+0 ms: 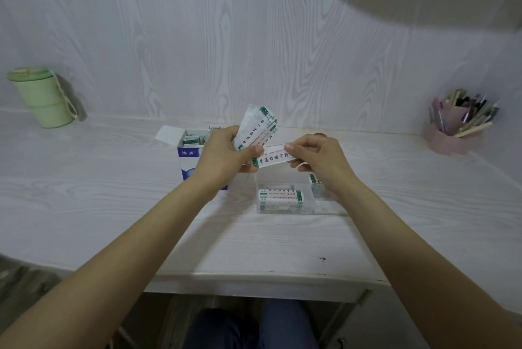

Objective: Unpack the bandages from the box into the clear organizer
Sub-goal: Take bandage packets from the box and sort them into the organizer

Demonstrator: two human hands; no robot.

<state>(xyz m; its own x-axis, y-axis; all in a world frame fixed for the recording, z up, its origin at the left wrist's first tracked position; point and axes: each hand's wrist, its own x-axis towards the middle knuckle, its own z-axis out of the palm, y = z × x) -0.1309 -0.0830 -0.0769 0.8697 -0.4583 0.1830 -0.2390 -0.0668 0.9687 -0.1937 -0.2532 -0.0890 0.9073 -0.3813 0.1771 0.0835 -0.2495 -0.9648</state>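
Note:
My left hand (223,155) grips a fanned bunch of white bandage strips (258,126) with green ends, held above the table. My right hand (317,158) pinches the right end of one bandage strip (275,158) that lies across the bottom of the bunch. Behind my left hand stands the open blue and white bandage box (188,156), with more strips inside. Below my hands sits the clear organizer (285,208); a stack of bandages (281,196) lies in its near left compartment, and another strip (313,179) shows under my right wrist.
A green lidded container (42,95) stands at the back left of the white wood-grain table (113,193). A pink holder full of pens (459,122) stands at the back right. The table's front edge runs just above my knees.

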